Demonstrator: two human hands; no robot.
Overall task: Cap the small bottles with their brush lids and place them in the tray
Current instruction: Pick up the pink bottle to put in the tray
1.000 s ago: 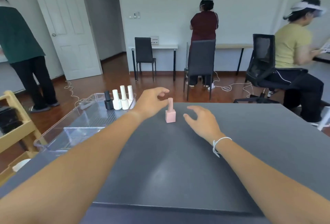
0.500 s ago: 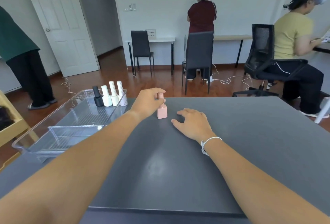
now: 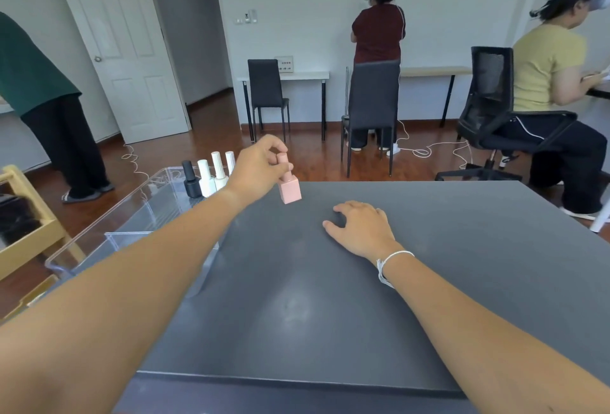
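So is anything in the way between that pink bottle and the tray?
Nothing visible. The left hand holds the pink bottle by its cap, lifted off the table and tilted. The tray lies just to its left, its near part bare. The black bottle and white bottles stand along the far end.

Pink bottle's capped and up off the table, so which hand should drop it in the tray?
Left. The left hand already pinches the pink bottle by its cap, beside the clear tray on that side. The right hand lies flat on the table, farther away.
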